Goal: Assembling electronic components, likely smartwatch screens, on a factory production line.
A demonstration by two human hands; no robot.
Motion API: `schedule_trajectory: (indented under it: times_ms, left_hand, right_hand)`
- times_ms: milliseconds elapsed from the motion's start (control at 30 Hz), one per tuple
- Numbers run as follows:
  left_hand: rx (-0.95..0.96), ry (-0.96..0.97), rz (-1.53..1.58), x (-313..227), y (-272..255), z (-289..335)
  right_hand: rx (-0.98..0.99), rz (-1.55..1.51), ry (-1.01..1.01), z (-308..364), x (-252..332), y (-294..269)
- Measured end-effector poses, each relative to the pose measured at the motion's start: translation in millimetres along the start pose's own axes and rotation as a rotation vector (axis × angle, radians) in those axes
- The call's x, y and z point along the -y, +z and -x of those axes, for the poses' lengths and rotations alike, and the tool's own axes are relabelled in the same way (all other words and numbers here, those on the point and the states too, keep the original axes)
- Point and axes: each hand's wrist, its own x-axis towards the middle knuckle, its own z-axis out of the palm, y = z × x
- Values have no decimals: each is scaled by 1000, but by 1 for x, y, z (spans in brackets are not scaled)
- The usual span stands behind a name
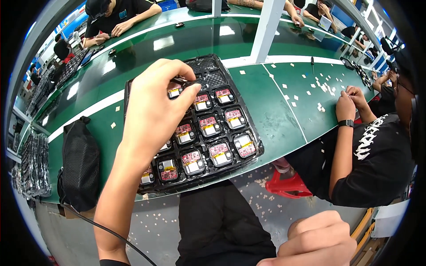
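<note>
My left hand [155, 95] reaches over the black plastic tray [255, 139], thumb and fingers closed on a small dark watch-like case [182, 80] near the tray's far end. Its inside is hidden by the fingers. Several square watch cases sit in the tray's pockets, each with a red circuit board and a silver battery with yellow tape; one such open watch case [209, 125] lies near the middle. At the lower right, my right hand [317, 244] is curled above my lap, away from the tray. What it holds, if anything, is hidden.
The tray rests on a green workbench [248, 95] at its near edge. A black mesh bag [80, 164] lies left, with a cable beside it. Small pale paper pieces [326, 86] and a screwdriver [312, 65] lie right. A co-worker [377, 155] sits close on the right; a post [266, 31] stands beyond.
</note>
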Motion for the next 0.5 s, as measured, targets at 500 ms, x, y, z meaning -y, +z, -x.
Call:
schedule_trajectory:
  times_ms: [500]
  left_hand:
    - [248,65,-522,34,50,-28]
  right_hand:
    - [41,-203,155,7,22,-15]
